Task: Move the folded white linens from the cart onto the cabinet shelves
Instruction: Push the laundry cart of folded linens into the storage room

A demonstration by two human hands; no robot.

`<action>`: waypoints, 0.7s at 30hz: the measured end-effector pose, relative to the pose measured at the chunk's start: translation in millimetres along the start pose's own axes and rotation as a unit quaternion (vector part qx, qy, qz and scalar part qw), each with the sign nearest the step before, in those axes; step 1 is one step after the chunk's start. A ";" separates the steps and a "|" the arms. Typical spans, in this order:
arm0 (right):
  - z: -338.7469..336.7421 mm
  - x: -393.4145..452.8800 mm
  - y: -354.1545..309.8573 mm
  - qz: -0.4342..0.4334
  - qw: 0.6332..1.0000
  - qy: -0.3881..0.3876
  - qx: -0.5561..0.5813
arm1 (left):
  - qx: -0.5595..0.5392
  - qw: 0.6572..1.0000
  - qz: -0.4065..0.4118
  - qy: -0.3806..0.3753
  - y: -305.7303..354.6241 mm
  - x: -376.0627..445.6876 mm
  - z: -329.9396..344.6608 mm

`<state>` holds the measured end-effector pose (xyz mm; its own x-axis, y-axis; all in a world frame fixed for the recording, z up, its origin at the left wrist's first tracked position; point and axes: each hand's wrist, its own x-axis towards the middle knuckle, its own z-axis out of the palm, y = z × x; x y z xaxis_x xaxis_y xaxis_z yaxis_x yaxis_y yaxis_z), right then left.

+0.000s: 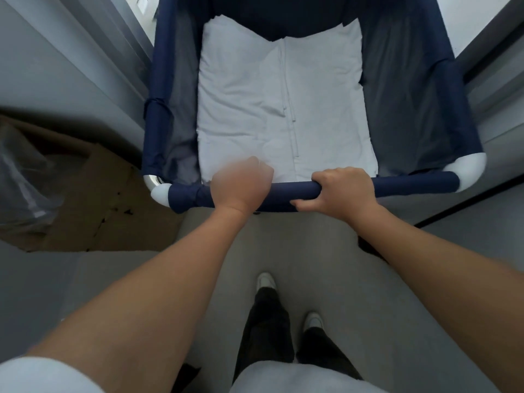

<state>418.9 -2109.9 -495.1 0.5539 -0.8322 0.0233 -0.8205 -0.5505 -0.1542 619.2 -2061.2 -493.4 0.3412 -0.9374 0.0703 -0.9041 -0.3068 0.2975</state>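
A navy fabric cart (411,89) stands in front of me with folded white linens (283,103) lying flat inside it. My right hand (343,191) grips the cart's padded near rail (411,184), fingers curled over it and thumb underneath. My left hand (241,182) is blurred with motion at the same rail, fingers curled; whether it holds the rail cannot be told. No cabinet shelves are plainly in view.
Grey panels or doors flank the cart on the left (71,66) and right (496,80). Flattened brown cardboard (93,199) and a clear plastic bag (25,177) lie on the floor at left. My feet (289,302) stand on grey carpet below.
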 end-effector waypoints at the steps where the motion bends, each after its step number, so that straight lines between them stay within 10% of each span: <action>1: 0.3 10.9 3.2 0.001 1.000 0.002 -0.001 | 0.004 1.000 0.003 -0.004 -0.5 11.1 0.7; 21: 0.0 234.2 76.7 -0.018 0.999 0.033 -0.007 | 0.011 1.000 -0.015 -0.019 12.8 237.6 14.9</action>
<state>485.8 -2347.0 -501.5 0.5728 -0.8143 0.0939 -0.8024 -0.5804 -0.1390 684.9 -2290.3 -487.0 0.3588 -0.9331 0.0254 -0.8991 -0.3382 0.2780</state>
